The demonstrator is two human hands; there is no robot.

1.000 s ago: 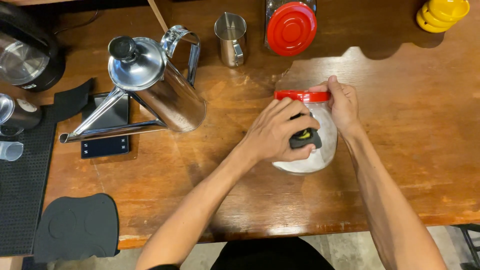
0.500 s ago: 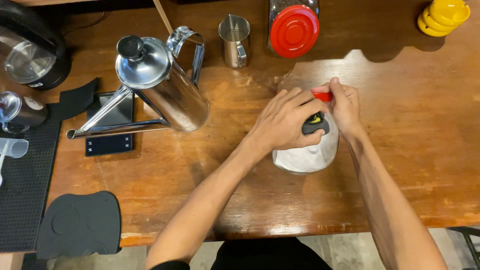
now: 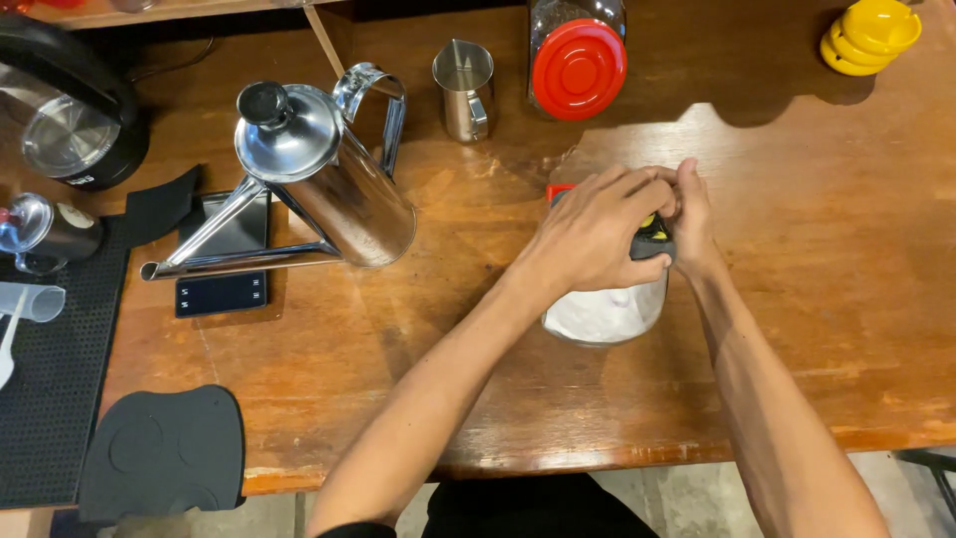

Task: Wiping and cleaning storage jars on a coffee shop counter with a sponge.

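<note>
My left hand [image 3: 597,234] covers the top of the clear jar [image 3: 607,309], fingers curled around its red lid [image 3: 560,189]. My right hand [image 3: 692,224] pinches the same lid from the far side. The jar stands on the tabletop [image 3: 846,249], right of the steel kettle [image 3: 319,179].

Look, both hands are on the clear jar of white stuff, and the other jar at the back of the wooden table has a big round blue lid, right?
Nearly. The head view shows the left hand and right hand on the clear jar of white stuff, but the other jar's big round lid at the back of the wooden table is red, not blue.
</note>
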